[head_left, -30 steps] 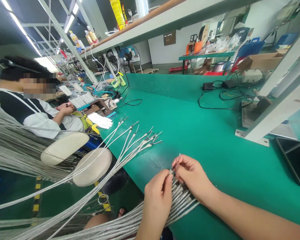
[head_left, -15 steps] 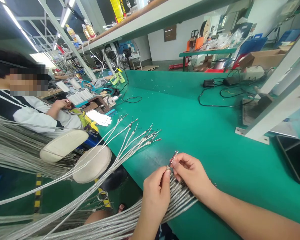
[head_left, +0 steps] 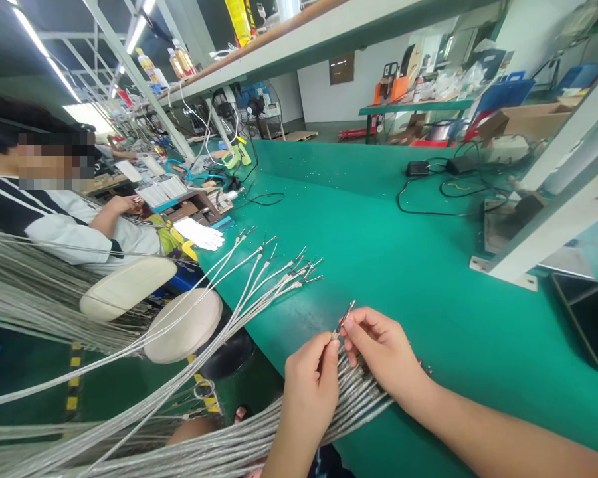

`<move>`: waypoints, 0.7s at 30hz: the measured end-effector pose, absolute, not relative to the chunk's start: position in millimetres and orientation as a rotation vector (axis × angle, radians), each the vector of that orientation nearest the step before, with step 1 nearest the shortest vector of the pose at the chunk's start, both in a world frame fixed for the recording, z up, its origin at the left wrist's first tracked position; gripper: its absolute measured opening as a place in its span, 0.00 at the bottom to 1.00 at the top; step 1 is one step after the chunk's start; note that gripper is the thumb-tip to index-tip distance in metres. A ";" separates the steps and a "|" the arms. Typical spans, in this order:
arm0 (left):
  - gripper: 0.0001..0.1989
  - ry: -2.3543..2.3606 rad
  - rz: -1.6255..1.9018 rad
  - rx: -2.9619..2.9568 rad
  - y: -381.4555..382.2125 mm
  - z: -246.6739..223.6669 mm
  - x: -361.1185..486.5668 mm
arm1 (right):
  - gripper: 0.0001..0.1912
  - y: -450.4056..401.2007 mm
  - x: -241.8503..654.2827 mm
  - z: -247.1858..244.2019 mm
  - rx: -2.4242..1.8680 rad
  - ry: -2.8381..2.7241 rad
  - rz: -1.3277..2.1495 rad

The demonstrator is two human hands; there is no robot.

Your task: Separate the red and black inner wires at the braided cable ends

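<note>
Left hand: closed in a pinch; by the left hand (head_left: 311, 378) the sheathed end of the held cable (head_left: 335, 334) was gripped between thumb and forefinger.
Right hand: closed at the fingertips; by the right hand (head_left: 379, 342) the thin wires (head_left: 347, 313) were pinched where they left that sheath.
Held cable: raised above the bench (head_left: 389, 259), just inside its near edge, with the wire tips pointed up and away from that edge.
Cable bundle: the silvery cable bundle (head_left: 361, 392) was laid across the near edge, below both hands, its ends partly hidden by the right hand.
Fanned cables: farther left along the same edge, the fanned cables (head_left: 279, 287) were spread over the bench top, their dark, red and white wire ends bared.
Glove: a white glove (head_left: 199, 234) was set by the bench's left end, near a cluttered fixture (head_left: 189, 207).
Right side: a dark-screened device (head_left: 591, 322) was placed flat beside a white post (head_left: 558, 206), and black adapters (head_left: 417, 168) were left near the far edge.
Off the bench: pale seats (head_left: 184, 326) were partly crossed by cables; beyond them a co-worker's sleeve (head_left: 62, 236) was seen.
</note>
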State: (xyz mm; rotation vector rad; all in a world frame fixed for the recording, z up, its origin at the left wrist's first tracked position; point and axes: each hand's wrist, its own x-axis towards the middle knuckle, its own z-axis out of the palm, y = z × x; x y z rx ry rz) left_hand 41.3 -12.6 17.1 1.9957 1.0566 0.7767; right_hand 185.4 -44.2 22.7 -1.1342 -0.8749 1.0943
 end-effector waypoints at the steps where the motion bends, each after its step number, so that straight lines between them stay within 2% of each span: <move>1: 0.14 1.057 0.780 1.995 -12.4 17.4 41.3 | 0.16 -44.2 185.3 22.5 -1.129 -0.877 1.093; 12: 0.14 1.050 0.769 2.009 -14.4 17.4 40.0 | 0.14 -44.9 183.2 17.0 -1.144 -0.884 1.046; 21: 0.15 0.996 0.615 1.929 -11.5 23.5 44.9 | 0.14 -41.1 185.4 22.4 -1.121 -0.820 1.140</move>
